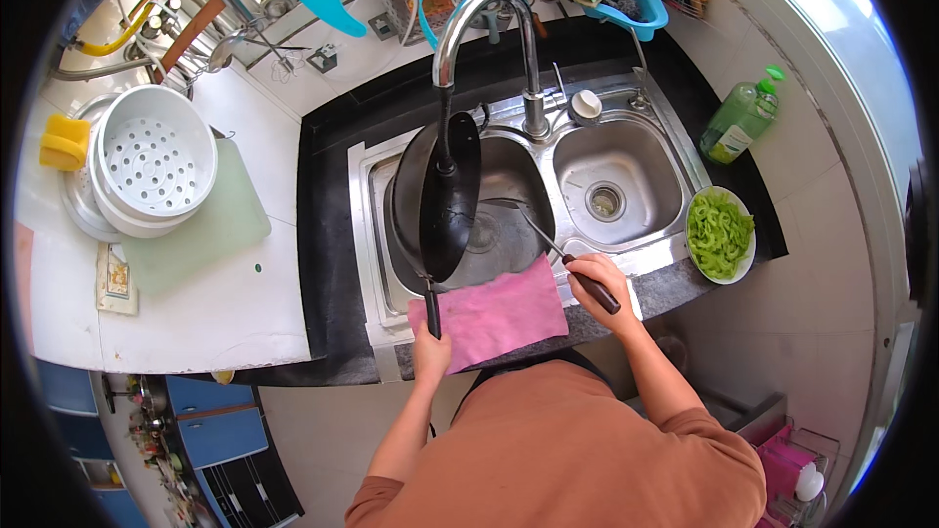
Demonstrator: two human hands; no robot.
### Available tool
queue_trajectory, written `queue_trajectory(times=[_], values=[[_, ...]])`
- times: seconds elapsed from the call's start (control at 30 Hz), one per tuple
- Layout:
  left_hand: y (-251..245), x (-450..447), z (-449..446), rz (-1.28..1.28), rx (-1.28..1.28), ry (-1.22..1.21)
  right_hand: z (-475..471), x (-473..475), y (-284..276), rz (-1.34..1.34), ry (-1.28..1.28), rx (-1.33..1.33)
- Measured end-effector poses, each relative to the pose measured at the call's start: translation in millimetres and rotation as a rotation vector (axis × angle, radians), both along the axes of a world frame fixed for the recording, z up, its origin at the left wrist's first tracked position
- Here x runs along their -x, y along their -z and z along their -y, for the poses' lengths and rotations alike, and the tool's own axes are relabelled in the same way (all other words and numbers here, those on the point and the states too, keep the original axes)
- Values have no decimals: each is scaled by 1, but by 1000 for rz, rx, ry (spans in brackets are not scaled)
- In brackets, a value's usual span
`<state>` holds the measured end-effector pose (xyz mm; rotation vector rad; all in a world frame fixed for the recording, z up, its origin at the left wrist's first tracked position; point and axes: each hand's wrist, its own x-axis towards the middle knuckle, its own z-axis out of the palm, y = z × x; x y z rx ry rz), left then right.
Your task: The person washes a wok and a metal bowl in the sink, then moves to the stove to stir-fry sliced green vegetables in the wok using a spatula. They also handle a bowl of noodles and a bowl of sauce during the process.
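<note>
My left hand (pixel 431 352) grips the black handle of a dark wok (pixel 449 220), which is tilted on its side over the left basin (pixel 513 161). My right hand (pixel 603 290) holds the dark handle of a spatula (pixel 591 292); its metal shaft slants into the same basin, where the blade is only partly visible. Above the wok hangs the spout of a chrome faucet (pixel 535 114), with a dark extension reaching the wok's upper area. A pink cloth (pixel 506 315) lies over the front edge of the sink, between my hands.
A white bowl of sliced green vegetables (pixel 720 235) stands right of the sink's right basin (pixel 616 183). Behind it is a green pump bottle (pixel 741 121). At left, white perforated steamer baskets (pixel 155 154) overlap a pale green cutting board (pixel 220 213). A blue caddy (pixel 645 7) hangs behind.
</note>
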<state>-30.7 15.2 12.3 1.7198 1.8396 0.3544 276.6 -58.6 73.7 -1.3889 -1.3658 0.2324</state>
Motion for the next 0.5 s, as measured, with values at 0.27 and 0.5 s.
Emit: queue_trajectory(times=[0.27, 0.5], values=[[7, 1, -4, -21, 56, 21, 7, -4, 2, 14, -32, -1], [17, 6, -6, 52, -3, 67, 9, -2, -1, 1, 8, -25]])
